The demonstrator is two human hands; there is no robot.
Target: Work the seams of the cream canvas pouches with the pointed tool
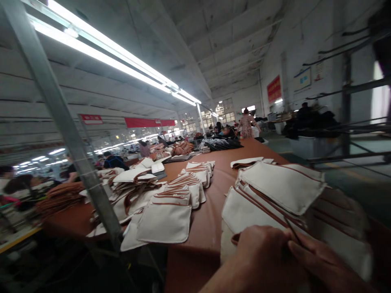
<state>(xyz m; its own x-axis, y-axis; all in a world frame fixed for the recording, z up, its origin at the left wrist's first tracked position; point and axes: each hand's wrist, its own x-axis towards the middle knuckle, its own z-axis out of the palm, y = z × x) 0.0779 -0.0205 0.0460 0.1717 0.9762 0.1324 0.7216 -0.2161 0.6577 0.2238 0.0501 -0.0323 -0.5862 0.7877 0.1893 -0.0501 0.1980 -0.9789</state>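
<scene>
Where the table edge comes closest, at five o'clock, the left hand [259, 246] lies with its fingers curled in over a stack of white pieces [281, 185] with brown edging; whether it grips one cannot be told, though a brown loop [235, 239] shows just beside its knuckles. Next to it, toward four o'clock, the right hand [320, 254] pinches a thin dark tool [293, 232] between thumb and finger, its tip pointing up over the stack; blur hides what kind it is. The stack spreads from five to four o'clock, the top piece lying aslant.

At seven o'clock, across a bare strip of the brown table [210, 219], a row of white pieces [165, 221] overlaps, running away toward the middle. Beyond it, around eight, sits a loose heap [130, 176], with a metal post [73, 122] slanting in front and a brown pile [61, 203] farther left.

Farther off, just right of centre, a dark pile [221, 143] rests on the table's far end. Past that, at one o'clock, stands a person in a patterned dress [247, 124]. A red sign [274, 89] hangs on the wall at two.
</scene>
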